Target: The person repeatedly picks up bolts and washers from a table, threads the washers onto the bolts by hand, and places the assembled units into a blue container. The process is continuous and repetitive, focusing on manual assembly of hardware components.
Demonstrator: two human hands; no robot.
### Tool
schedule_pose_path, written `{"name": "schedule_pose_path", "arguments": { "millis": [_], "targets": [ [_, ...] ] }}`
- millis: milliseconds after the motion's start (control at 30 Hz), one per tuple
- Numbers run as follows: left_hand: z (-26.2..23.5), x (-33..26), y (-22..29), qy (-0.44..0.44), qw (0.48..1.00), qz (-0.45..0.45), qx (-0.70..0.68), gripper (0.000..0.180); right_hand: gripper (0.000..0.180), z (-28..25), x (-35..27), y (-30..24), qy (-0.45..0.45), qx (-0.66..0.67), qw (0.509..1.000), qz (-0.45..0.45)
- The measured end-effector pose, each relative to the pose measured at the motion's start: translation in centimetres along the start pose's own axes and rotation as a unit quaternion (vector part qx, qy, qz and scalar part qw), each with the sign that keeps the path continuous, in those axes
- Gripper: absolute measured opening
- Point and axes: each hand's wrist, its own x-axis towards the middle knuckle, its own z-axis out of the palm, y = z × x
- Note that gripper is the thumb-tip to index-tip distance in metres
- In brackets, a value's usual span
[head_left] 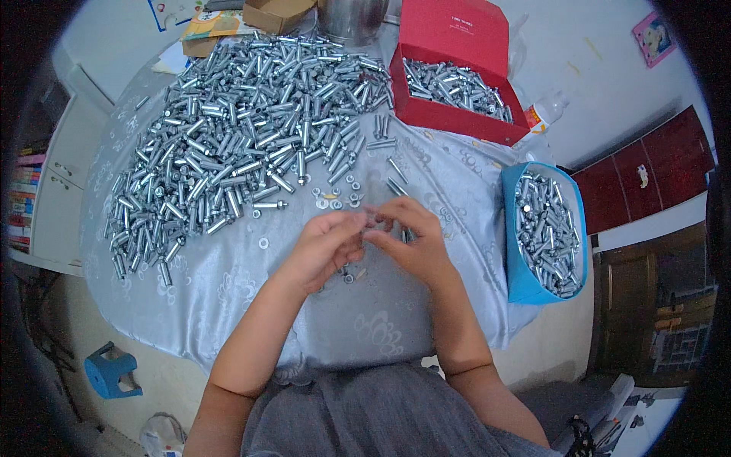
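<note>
My left hand [329, 245] and my right hand [413, 242] meet fingertip to fingertip over the near middle of the table. Both have curled, pinching fingers; whatever is between them is too small and covered to make out. Just beyond the fingertips lie several loose nuts and washers [336, 204]. A single washer [263, 243] rests to the left of my left hand, and a few more small metal pieces [348, 279] lie below it. Past my right hand are a few loose metal sleeves [396, 186]. A large heap of silvery expansion bolts [251, 129] spreads over the far left.
An open red box [457, 120] with bolts in it stands at the back right. At the right edge, a blue fabric bin [512, 228] holds more. A metal pot [350, 19] and a cardboard box [278, 15] sit behind the heap. Shiny cloth [205, 305] covers the table.
</note>
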Motion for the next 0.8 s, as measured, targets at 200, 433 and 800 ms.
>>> {"name": "schedule_pose_path", "arguments": {
  "millis": [200, 433, 800],
  "targets": [
    [-2.1, 0.9, 0.8, 0.003, 0.993, 0.068, -0.092, 0.017, 0.027, -0.4, -0.4, 2.2, -0.151, -0.149, 0.974, -0.079],
    [-1.5, 0.6, 0.7, 0.035, 0.996, 0.055, -0.062, 0.017, 0.019, 1.6, -1.0, 2.5, -0.190, -0.193, 0.959, -0.079],
    [-1.4, 0.6, 0.4, 0.056, 0.996, 0.046, -0.056, 0.019, 0.022, 1.2, -0.9, 2.6, -0.151, -0.233, 0.959, -0.060]
  ]
}}
